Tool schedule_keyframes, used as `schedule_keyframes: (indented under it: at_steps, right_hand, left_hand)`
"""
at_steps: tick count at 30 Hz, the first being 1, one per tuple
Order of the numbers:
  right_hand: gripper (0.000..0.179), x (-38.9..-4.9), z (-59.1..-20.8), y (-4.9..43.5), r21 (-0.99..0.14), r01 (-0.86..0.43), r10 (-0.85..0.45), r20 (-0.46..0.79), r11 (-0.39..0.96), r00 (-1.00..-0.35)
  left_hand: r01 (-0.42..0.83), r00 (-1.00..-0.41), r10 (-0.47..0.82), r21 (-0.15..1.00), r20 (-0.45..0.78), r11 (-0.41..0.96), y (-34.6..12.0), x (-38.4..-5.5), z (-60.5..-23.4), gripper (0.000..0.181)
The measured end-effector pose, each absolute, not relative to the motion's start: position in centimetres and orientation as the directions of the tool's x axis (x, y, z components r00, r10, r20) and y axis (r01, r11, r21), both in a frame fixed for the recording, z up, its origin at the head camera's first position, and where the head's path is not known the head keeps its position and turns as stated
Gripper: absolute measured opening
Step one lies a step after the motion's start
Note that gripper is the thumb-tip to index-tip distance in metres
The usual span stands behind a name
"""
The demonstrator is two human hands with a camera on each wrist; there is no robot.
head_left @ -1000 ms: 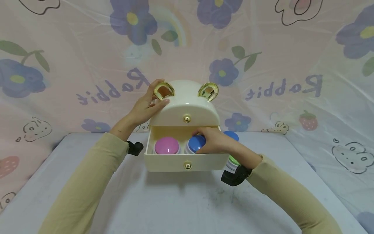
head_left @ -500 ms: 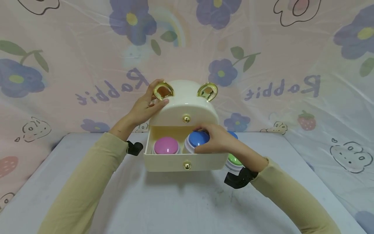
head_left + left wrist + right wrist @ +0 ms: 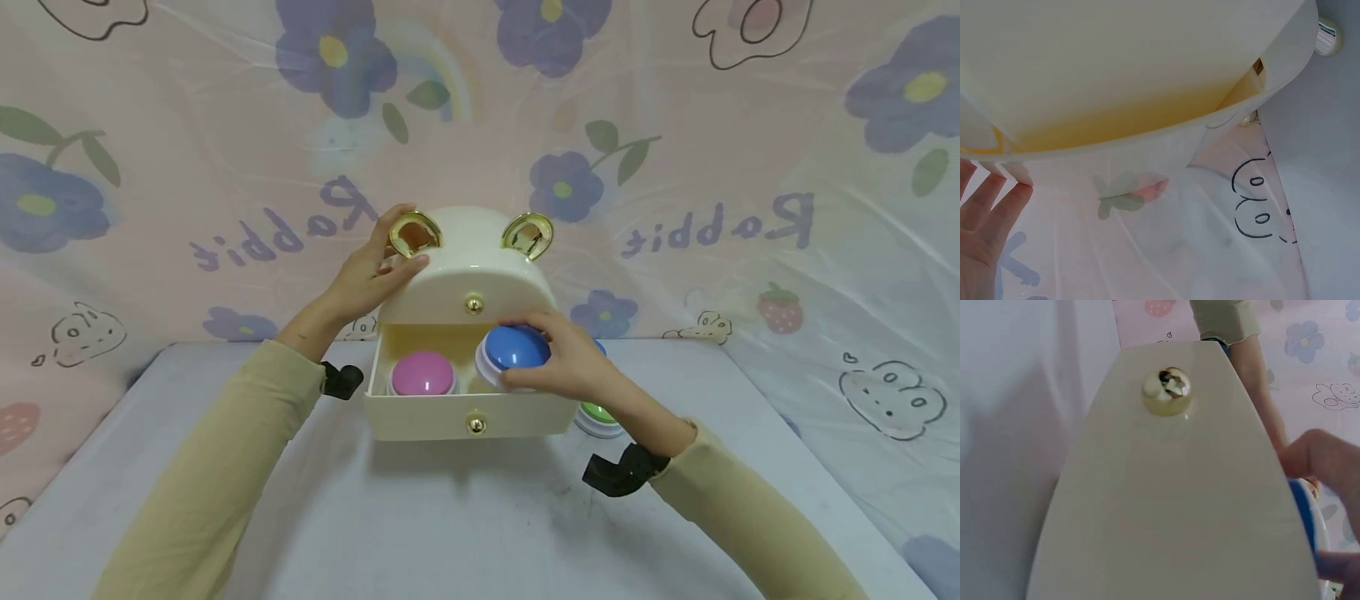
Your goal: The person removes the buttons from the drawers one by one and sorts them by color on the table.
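A cream drawer box (image 3: 468,279) with gold-rimmed bear ears stands on the table, its lower drawer (image 3: 420,417) pulled out. My left hand (image 3: 367,271) holds the box's upper left side, with the thumb in front below the ear and the other fingers at the side and back. Over the drawer's right half, my right hand (image 3: 573,358) grips a white jar with a domed blue lid (image 3: 517,347), thumb at the near side and fingers at the far side. The jar leans slightly. Inside the drawer, at left, sits a jar with a pink lid (image 3: 423,374).
Right of the box, a green-lidded jar (image 3: 600,419) stands on the white table (image 3: 420,533), partly behind my right forearm. A bit of another blue lid (image 3: 601,347) shows behind that wrist. A printed cloth backdrop (image 3: 472,150) hangs behind the box.
My right hand has raised the blue-lidded jar from low in the drawer, slightly toward the right. My left hand keeps its place on the box.
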State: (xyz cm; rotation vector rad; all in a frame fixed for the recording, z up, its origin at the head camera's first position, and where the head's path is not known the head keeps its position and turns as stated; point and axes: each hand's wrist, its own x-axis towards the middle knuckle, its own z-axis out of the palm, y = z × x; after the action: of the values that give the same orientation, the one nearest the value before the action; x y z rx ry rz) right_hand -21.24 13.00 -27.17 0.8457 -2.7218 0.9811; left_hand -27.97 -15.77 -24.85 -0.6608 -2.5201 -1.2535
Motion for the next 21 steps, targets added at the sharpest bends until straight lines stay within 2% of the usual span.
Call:
schedule_keyframes:
  at_steps: [8,21]
  right_hand:
    - [0.062,-21.1,-27.8,13.4,-0.628,-0.547,-0.392,0.384,0.553,-0.836]
    - [0.063,-21.6,-28.4,15.1,-0.713,-0.533,-0.337,0.416,0.455,-0.845]
  left_hand:
    - [0.511,-0.86,0.298,0.693,0.415,0.508,-15.7,-28.0,-24.9,0.066]
    - [0.512,-0.859,0.297,0.693,0.416,0.508,-15.8,-28.1,-25.0,0.066]
